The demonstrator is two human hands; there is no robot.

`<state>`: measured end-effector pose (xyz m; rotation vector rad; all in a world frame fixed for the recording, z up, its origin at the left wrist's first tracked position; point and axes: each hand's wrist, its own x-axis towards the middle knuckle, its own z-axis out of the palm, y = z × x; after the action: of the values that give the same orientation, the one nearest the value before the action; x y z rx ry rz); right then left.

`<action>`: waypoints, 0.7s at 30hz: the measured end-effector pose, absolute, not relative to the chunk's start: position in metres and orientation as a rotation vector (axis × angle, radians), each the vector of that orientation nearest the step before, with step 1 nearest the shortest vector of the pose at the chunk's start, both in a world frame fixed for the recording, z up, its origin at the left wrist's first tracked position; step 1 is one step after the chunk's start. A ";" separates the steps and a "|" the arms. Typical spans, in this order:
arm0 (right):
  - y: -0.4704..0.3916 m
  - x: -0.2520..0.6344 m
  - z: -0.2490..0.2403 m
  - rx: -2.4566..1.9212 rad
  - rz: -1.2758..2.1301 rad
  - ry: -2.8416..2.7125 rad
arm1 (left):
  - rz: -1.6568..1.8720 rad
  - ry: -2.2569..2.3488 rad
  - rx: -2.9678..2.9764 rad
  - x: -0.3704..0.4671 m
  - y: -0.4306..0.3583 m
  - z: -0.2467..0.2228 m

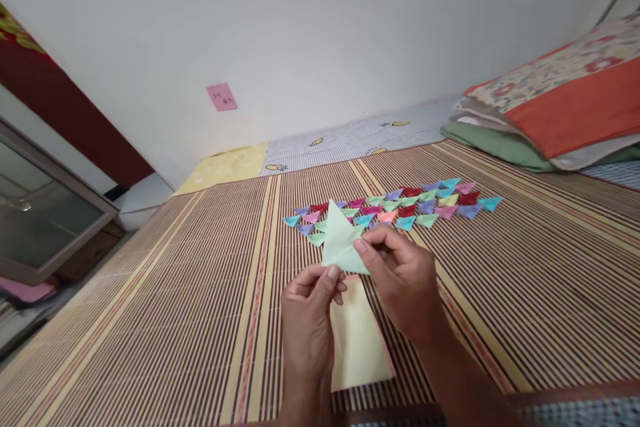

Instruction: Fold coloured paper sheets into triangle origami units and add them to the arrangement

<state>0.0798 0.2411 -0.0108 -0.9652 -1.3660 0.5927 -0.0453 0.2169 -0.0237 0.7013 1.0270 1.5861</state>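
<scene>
Yellow paper [361,347] lies on the mat [200,293] as, above it, your left hand [310,303] pinches a green sheet [339,238] by its lower left corner and your right hand [406,277] its right side; colored folded papers [427,220] spread beyond, a pink note [221,97] on the wall [320,27].

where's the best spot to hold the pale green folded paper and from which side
The pale green folded paper is probably best pinched at its lower left corner and right edge, one hand coming from each side, thumbs on the near face. It is thin and its tip points up; the left hand and right hand pinch it there.
</scene>
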 end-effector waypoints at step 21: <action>0.240 0.076 -0.011 -0.981 0.710 -1.509 | 1.596 0.967 0.752 -0.054 0.218 -0.030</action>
<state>0.0764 0.2399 -0.0112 -0.9806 -1.5089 0.7100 -0.0539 0.2178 -0.0299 0.7522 0.9666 1.5957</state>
